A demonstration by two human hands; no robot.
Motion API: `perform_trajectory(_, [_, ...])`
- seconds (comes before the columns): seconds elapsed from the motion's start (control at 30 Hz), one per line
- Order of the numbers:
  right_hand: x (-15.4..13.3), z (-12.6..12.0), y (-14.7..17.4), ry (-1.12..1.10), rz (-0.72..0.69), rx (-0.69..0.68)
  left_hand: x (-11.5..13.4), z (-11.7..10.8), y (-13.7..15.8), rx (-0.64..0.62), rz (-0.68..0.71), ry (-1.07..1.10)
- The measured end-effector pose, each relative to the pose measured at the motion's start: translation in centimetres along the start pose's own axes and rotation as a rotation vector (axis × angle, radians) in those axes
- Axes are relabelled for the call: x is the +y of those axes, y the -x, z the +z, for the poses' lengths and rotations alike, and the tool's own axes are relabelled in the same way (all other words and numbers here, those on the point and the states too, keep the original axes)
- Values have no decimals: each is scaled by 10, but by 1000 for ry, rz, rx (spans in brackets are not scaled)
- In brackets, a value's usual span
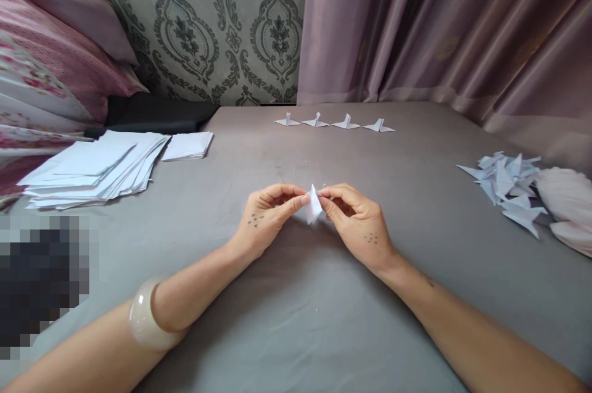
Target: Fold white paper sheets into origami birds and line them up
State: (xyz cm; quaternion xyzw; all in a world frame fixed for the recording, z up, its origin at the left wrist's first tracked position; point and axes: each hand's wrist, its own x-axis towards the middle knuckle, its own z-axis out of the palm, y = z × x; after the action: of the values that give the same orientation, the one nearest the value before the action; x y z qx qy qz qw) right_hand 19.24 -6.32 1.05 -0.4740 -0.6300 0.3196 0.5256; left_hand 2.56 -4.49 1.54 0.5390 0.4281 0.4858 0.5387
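Observation:
A small folded piece of white paper [313,206] is held between both hands above the middle of the grey cloth. My left hand [272,215] pinches its left side between thumb and fingers; a pale bangle [150,319] circles that forearm. On the other side, my right hand [358,220] grips the paper's right edge with thumb and forefinger. The paper comes to a point at its top, and the fingertips hide parts of its sides. Both hands carry small dark dots on their backs.
Several folded paper birds [346,122] stand in a row at the back. A heap of folded paper pieces [509,177] lies right, beside white cloth [567,202]. At left are a large paper stack [97,165], a smaller stack [187,146] and black fabric [157,112].

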Motion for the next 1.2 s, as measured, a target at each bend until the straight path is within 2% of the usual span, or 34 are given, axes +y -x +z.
perform_trajectory(0.17, [-6, -6, -3, -64, 128, -93, 1, -4, -2, -96, -1, -12])
perform_trajectory(0.33, [-9, -5, -2, -218, 209, -142, 1, -3, -2, -196, -117, 204])
perform_trajectory(0.5, [-14, -8, 0, -179, 221, -131, -1, -1, -1, -116, -184, 258])
perform_trajectory(0.6, [-16, -8, 1, -124, 241, -165, -1, 1, 1, -75, -143, 224])
perform_trajectory(0.67, [-15, -6, 2, -106, 237, -126, 0, 2, 2, -61, -99, 195])
perform_trajectory(0.8, [-13, -2, 2, -90, 234, -60, 2, 4, 4, -65, -57, 145])
perform_trajectory(1.2, [-9, -2, 1, -77, 271, -50, 3, 6, 4, -35, -136, 158])
